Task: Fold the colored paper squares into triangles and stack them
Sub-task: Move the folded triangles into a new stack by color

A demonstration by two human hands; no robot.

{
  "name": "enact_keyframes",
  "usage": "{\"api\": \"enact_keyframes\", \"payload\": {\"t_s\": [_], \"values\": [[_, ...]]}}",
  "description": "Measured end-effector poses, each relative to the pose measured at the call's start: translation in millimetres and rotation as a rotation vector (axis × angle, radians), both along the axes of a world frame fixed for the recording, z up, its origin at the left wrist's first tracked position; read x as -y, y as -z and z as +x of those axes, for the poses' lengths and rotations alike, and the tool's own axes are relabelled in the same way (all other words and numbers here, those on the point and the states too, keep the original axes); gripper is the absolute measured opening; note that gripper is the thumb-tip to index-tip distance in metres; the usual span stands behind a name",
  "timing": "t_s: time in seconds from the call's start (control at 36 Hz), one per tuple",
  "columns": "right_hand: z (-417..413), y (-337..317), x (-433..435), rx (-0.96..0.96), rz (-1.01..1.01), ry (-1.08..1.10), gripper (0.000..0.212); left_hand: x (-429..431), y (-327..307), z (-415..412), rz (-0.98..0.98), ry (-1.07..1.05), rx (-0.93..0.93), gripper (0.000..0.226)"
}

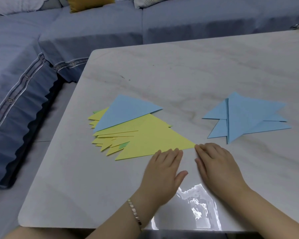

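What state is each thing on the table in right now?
left hand: open, fingertips at the edge of the yellow triangle.
right hand: open, flat on the table by its tip.
yellow triangle: folded, flat atop the yellow pile.
blue triangle: folded, lying on that pile.
blue pile: folded, fanned, untouched.

You see only slivers of green paper (124, 145) beneath the yellow triangles (152, 137); counter (179, 75) cut off at its right edge.
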State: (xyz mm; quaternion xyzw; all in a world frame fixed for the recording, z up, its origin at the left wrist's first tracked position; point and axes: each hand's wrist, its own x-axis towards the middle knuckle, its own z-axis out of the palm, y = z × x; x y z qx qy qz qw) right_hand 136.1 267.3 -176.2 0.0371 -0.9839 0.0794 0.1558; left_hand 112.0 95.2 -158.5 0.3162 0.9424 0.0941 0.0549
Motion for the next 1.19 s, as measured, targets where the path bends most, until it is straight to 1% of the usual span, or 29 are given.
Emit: {"api": "enact_keyframes", "payload": {"t_s": [0.22, 0.33, 0.42, 0.56, 0.61, 0.64, 0.69, 0.72, 0.75, 0.81, 0.89, 0.92, 1.03, 1.06, 1.11, 1.14, 1.17, 1.19], "values": [[1, 0, 1, -0.006, -0.017, 0.013, 0.044, 35, -3, 5, 0.075, -0.086, -0.031, 0.048], [0, 0, 1, 0.019, -0.027, 0.012, 0.045, 49, -4, 5, 0.122, -0.205, -0.034, 0.048], [0, 0, 1, 0.014, -0.026, 0.011, 0.045, 74, -5, 5, 0.112, -0.302, -0.06, 0.048], [0, 1, 3, -0.005, -0.032, 0.015, 0.045, 112, -12, 2, 0.051, -0.4, -0.131, 0.046], [0, 1, 4, -0.006, -0.034, 0.021, 0.046, 114, -17, -5, 0.047, -0.499, -0.124, 0.047], [0, 1, 5, -0.006, -0.034, 0.023, 0.046, 112, -19, -10, 0.062, -0.562, -0.112, 0.044], [0, 0, 5, -0.01, -0.034, 0.021, 0.045, 104, -21, -22, 0.144, -0.675, -0.059, 0.029], [0, -1, 5, -0.009, -0.036, 0.023, 0.044, 98, -21, -28, 0.18, -0.72, -0.027, 0.025], [0, -2, 5, -0.006, -0.038, 0.028, 0.041, 93, -20, -33, 0.184, -0.746, -0.002, 0.029], [0, -4, 5, -0.001, -0.048, 0.036, 0.031, 83, -15, -40, 0.127, -0.754, 0.007, 0.044], [0, -6, 5, 0.021, -0.042, 0.027, 0.03, 73, -13, -47, 0.103, -0.743, -0.108, 0.053], [0, -6, 5, 0.021, -0.038, 0.024, 0.03, 71, -12, -49, 0.106, -0.735, -0.121, 0.056], [0, -8, 4, 0.034, -0.039, 0.03, 0.024, 66, -7, -60, 0.021, -0.664, -0.017, 0.067], [0, -9, 5, 0.052, -0.046, 0.035, 0.025, 65, -7, -61, 0.017, -0.659, 0.012, 0.068], [0, -12, 4, 0.109, -0.057, 0.02, 0.032, 64, -10, -64, 0.082, -0.674, 0.081, 0.066], [-1, -14, 3, 0.144, -0.077, 0.013, 0.03, 63, -11, -66, 0.147, -0.681, 0.118, 0.06], [-1, -16, 0, 0.183, -0.118, 0.013, 0.027, 62, -13, -66, 0.229, -0.684, 0.157, 0.05], [-2, -18, -3, 0.217, -0.175, 0.02, 0.024, 62, -14, -67, 0.32, -0.668, 0.174, 0.035]]}}
